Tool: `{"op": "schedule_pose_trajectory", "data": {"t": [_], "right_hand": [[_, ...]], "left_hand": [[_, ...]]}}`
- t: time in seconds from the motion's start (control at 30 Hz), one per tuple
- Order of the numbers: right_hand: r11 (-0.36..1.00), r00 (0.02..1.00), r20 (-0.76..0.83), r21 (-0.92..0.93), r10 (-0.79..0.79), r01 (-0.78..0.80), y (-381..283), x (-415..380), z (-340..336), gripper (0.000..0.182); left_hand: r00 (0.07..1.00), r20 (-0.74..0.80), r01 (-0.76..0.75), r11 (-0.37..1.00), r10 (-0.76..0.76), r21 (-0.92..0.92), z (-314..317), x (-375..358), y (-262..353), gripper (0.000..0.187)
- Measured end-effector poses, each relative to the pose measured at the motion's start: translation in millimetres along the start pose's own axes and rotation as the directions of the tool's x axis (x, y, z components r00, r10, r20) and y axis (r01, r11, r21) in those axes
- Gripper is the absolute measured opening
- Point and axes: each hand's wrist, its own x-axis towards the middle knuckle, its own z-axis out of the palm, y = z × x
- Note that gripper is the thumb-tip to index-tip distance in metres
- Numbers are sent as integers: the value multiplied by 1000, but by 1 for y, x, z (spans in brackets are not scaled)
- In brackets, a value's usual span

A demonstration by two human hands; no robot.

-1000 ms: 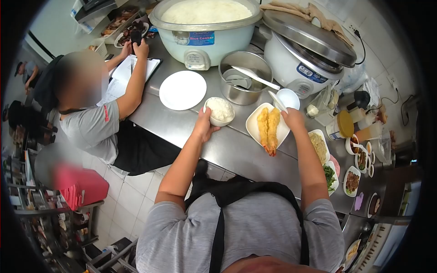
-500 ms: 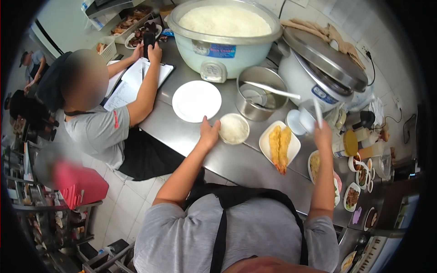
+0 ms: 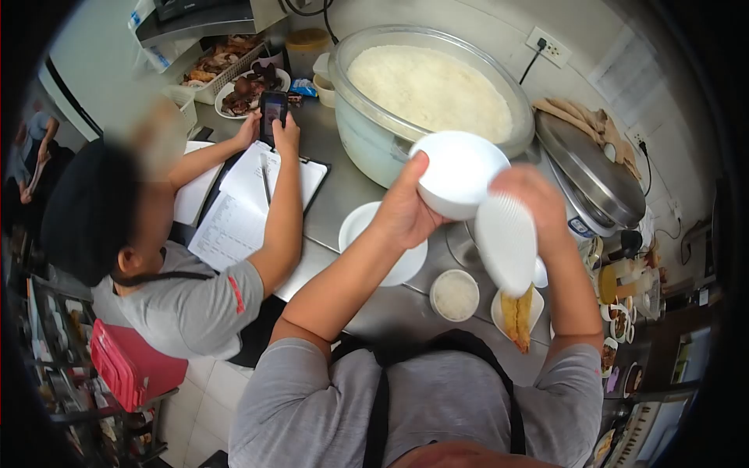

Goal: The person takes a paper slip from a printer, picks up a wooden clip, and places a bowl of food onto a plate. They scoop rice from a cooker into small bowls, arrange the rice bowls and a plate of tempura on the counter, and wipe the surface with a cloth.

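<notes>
A white bowl [image 3: 462, 168] is raised in front of the big rice cooker, and my left hand [image 3: 407, 204] grips its left side with the thumb at the rim. My right hand [image 3: 538, 204] is closed on a white ribbed paddle [image 3: 505, 246] whose blade points down; motion blurs its fingers beside the bowl. Cooked rice [image 3: 437, 87] fills the open cooker [image 3: 360, 132]. Below my hands, a small bowl of rice [image 3: 454, 296] stands on the counter near a white dish [image 3: 501, 313] with fried pieces [image 3: 516, 318]. A white plate [image 3: 406, 269] lies partly behind my left forearm.
At my left a co-worker [image 3: 195, 300] holds a phone [image 3: 273, 115] over a clipboard with papers [image 3: 242, 195]. A second cooker with a metal lid [image 3: 589, 168] stands at the right, beyond a metal pot [image 3: 466, 246]. Several small dishes line the far right.
My left hand has left the small rice bowl and now holds an empty-looking white bowl up high. My right hand has moved left with the paddle, and the view has shifted.
</notes>
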Motion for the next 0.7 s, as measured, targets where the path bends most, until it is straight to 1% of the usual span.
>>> {"op": "schedule_pose_trajectory", "data": {"t": [0.03,0.07,0.1,0.13,0.2,0.27,0.37,0.4,0.47,0.5,0.57,0.6,0.7], "right_hand": [[994,985,-161,-97,-56,41,20,17,7,28],[958,964,-247,-235,102,-162,45,28,11,24],[928,882,-307,7,357,-373,54,58,12,25],[845,799,-277,127,533,-520,78,81,17,33],[733,739,-162,-107,654,-672,159,97,54,35],[768,815,-31,-315,578,-557,198,110,94,33],[764,843,84,-477,532,-434,207,148,131,35],[731,806,136,-527,577,-434,206,160,138,35],[661,709,229,-622,667,-420,201,183,149,37],[697,744,244,-606,622,-383,208,187,158,36],[762,803,275,-570,529,-306,216,193,176,35],[772,796,307,-566,522,-289,220,192,180,34],[794,768,388,-556,510,-246,188,197,165,31]], "left_hand": [[998,-17,-67,998,67,-11,-5,5,14,67],[990,-38,-134,991,133,-23,-11,10,26,65],[978,-63,-199,980,196,-33,-16,14,37,63],[972,-59,-230,972,227,-53,-19,19,50,61],[955,-9,-297,954,297,-29,-29,37,70,56],[938,36,-345,939,345,-7,-40,59,89,53],[922,19,-386,921,387,-49,-59,96,107,55],[909,-3,-416,909,416,-40,-63,104,110,63],[866,-82,-499,865,494,-60,-61,112,114,69],[841,-124,-537,841,527,-67,-59,114,116,73],[831,-100,-556,822,547,-123,-63,115,122,79],[826,-90,-563,813,556,-151,-66,114,125,82],[850,-56,-520,820,524,-240,-68,102,128,83]]}}
